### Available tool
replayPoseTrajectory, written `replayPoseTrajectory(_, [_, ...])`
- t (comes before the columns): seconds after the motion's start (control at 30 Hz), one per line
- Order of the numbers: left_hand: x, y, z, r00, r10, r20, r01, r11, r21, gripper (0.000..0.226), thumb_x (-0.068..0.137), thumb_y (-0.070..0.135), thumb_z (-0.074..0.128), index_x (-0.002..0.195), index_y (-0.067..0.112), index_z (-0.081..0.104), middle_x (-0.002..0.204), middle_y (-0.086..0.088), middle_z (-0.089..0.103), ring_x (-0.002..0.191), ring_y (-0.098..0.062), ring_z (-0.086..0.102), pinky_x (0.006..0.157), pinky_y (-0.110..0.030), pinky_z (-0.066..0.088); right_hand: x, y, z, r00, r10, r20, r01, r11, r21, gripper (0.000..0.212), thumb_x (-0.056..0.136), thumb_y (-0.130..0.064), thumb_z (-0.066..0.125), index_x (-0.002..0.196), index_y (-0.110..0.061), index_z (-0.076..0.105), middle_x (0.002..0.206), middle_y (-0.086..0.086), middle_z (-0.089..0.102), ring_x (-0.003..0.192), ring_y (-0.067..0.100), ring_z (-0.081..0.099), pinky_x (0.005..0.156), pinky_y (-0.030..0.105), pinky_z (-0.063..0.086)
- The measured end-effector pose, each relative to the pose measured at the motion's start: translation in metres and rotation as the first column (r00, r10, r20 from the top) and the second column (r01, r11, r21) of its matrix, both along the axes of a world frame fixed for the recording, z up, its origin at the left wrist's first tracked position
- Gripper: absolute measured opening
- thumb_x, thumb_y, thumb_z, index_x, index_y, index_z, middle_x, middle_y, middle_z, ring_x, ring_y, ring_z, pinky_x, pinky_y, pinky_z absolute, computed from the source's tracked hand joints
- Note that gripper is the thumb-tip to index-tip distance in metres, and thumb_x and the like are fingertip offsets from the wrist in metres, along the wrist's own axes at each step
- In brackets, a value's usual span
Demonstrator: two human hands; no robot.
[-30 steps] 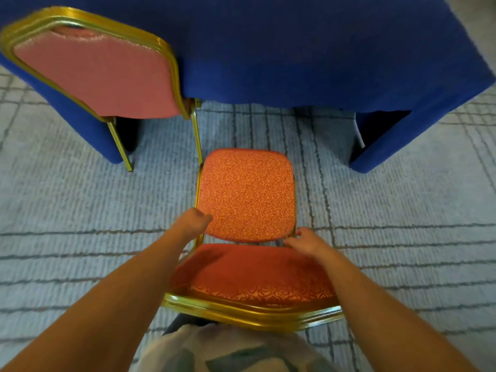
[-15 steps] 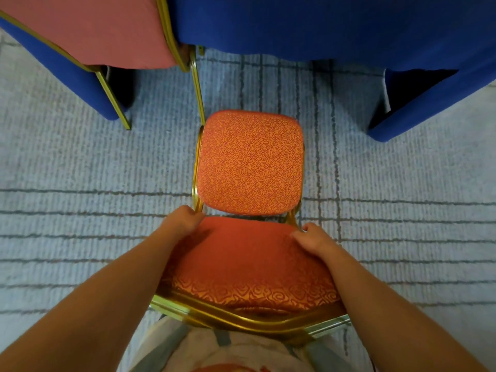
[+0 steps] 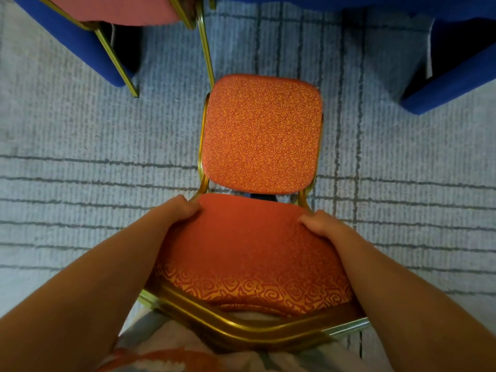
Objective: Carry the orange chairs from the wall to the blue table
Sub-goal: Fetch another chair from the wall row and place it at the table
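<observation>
1. Two bare hands grip one orange chair (image 3: 261,135) by its backrest, the left hand (image 3: 178,210) closed over the left side of the padded back and the right hand (image 3: 320,224) closed over the right side.
2. Fingers curl down around the pad's edges, so only knuckles and the backs of the hands show.
3. That chair sits directly in front of the person, its gold frame at the near edge close to the body, its patterned seat pointing away toward the far side.
4. Its seat lies between two drops of the blue table (image 3: 456,76) cloth, near them but not under them.
5. Another orange chair (image 3: 128,9) stands at the far left, its back just beside the blue cloth, one gold leg coming down close to the held chair's far left corner.
6. Grey-blue carpet (image 3: 80,146) with dark lines lies under everything.
</observation>
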State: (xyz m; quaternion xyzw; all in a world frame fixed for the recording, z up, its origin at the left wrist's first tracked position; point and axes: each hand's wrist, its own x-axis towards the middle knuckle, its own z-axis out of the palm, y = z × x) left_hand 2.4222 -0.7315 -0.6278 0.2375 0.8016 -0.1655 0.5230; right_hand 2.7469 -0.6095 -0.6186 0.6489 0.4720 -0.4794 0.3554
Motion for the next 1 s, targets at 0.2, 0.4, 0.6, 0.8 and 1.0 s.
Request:
replayPoseTrajectory(0.2, [-0.005,0.004,-0.003,0.999,-0.012,0.048,0.017,0.995,-0.093,0.087,0.087,0.069,0.042,0.143,0.002,0.037,0.144,-0.02,0.044,0.128,-0.036,0.045,0.105,-0.044,0.036,-0.001,0.006,-0.01,0.998,-0.026,0.055,0.031,0.996,-0.089,0.074,0.091,-0.056,0.048,0.146,-0.007,0.037,0.144,0.021,0.044,0.12,0.038,0.052,0.092,0.038,0.043])
replayPoseTrajectory(0.4, [-0.002,0.01,-0.003,0.999,-0.013,0.03,0.016,0.991,-0.134,0.085,0.089,0.068,0.039,0.143,0.003,0.038,0.147,-0.019,0.041,0.132,-0.036,0.041,0.105,-0.045,0.031,-0.002,0.011,-0.005,0.995,-0.064,0.072,0.077,0.975,-0.209,0.071,0.094,-0.059,0.039,0.146,-0.012,0.04,0.139,0.021,0.049,0.117,0.036,0.054,0.088,0.039,0.041])
replayPoseTrajectory(0.6, [-0.001,0.028,0.017,0.996,-0.064,0.068,0.074,0.984,-0.162,0.076,0.095,0.061,0.033,0.147,0.005,0.033,0.151,-0.018,0.035,0.136,-0.034,0.036,0.11,-0.042,0.028,-0.001,0.018,0.011,0.997,-0.049,0.058,0.06,0.976,-0.209,0.069,0.096,-0.061,0.034,0.144,-0.012,0.042,0.139,0.02,0.049,0.12,0.035,0.052,0.089,0.038,0.038])
replayPoseTrajectory(0.8, [-0.012,0.056,0.043,0.985,0.041,0.169,0.011,0.954,-0.299,0.076,0.095,0.062,0.03,0.146,0.006,0.035,0.145,-0.018,0.043,0.127,-0.035,0.047,0.108,-0.046,0.035,-0.009,0.04,0.037,0.996,-0.088,0.02,0.09,0.957,-0.277,0.064,0.098,-0.059,0.03,0.146,-0.018,0.04,0.137,0.019,0.052,0.119,0.035,0.054,0.099,0.04,0.042])
replayPoseTrajectory(1.0, [-0.031,0.101,0.064,0.987,0.027,0.157,0.009,0.975,-0.223,0.076,0.094,0.063,0.033,0.145,0.006,0.036,0.143,-0.017,0.045,0.126,-0.034,0.049,0.105,-0.044,0.037,-0.027,0.077,0.055,0.995,-0.096,-0.024,0.089,0.976,-0.2,0.06,0.1,-0.056,0.028,0.145,-0.019,0.041,0.133,0.018,0.054,0.117,0.034,0.056,0.099,0.04,0.043])
